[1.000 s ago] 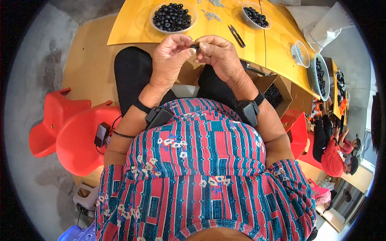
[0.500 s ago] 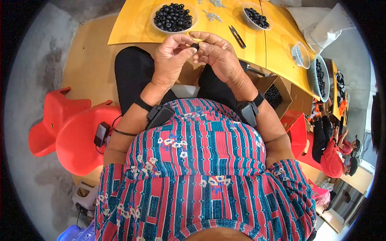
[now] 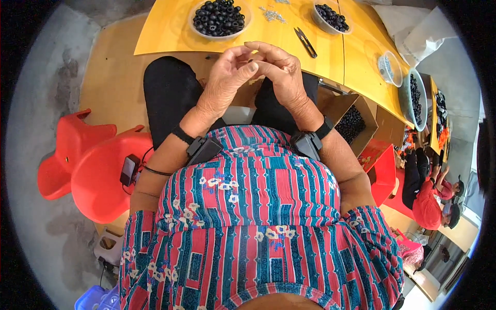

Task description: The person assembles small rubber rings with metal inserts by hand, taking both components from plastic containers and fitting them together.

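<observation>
My left hand (image 3: 227,80) and my right hand (image 3: 285,75) meet above my lap, just in front of the table's near edge. Thumbs and fingertips of both are pinched together around a small black round piece (image 3: 252,61). Only a dark sliver of it shows, as the fingers cover the rest. Nearest to the hands on the table stands a clear bowl (image 3: 219,37) heaped with black ring-shaped pieces (image 3: 218,18). Thread snips (image 3: 306,42) lie on the table beyond my right hand.
On the yellow table (image 3: 165,31) are small silvery parts (image 3: 273,14), a second bowl of black pieces (image 3: 330,18), a small clear tub (image 3: 388,70) and a large basin (image 3: 419,101). Below right is a cardboard box (image 3: 356,121). Red chairs (image 3: 98,175) stand left; people in red (image 3: 431,206) sit right.
My hands have drawn closer together, the right one shifting slightly left. The black piece, plain to see before, is now mostly covered by the fingers.
</observation>
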### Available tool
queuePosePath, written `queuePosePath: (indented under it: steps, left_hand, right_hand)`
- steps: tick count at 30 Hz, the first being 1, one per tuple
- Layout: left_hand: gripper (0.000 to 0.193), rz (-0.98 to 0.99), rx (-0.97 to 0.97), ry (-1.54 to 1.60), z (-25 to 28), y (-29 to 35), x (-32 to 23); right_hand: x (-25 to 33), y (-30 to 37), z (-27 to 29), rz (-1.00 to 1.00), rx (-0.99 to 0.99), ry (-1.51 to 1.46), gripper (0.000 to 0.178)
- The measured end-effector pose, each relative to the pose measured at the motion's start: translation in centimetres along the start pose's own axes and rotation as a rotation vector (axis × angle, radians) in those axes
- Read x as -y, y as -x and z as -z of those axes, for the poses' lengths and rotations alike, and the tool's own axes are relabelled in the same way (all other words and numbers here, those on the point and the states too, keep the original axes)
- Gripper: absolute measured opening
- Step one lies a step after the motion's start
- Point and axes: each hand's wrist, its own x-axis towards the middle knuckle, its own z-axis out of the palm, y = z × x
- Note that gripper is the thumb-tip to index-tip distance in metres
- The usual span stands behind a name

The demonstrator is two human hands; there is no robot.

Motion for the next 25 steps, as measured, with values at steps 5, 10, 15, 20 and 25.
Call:
queuePosePath:
  steps: [5, 10, 15, 20, 25]
  left_hand:
    - [0.046, 0.138, 0.194, -0.086, 0.3, 0.0, -0.5]
    - [0.040, 0.109, 0.153, 0.092, -0.7, 0.5, -0.3]
    - [0.038, 0.090, 0.094, 0.106, -1.0, 0.8, -0.5]
    - [0.035, 0.097, 0.041, 0.129, -1.1, 0.8, -0.4]
    - [0.034, 0.088, 0.007, 0.116, -0.4, 0.5, 0.3]
  right_hand:
    - [-0.5, 0.2, 0.3, 0.033, 0.045, 0.088, 0.030]
    - [-0.6, 0.5, -0.2, 0.053, 0.012, 0.129, 0.031]
    - [-1.3, 0.3, -0.5, 0.094, -0.035, 0.146, 0.028]
    - [-1.4, 0.2, -0.9, 0.111, -0.057, 0.163, 0.026]
    - [-1.8, -0.1, -0.9, 0.114, -0.058, 0.143, 0.026]
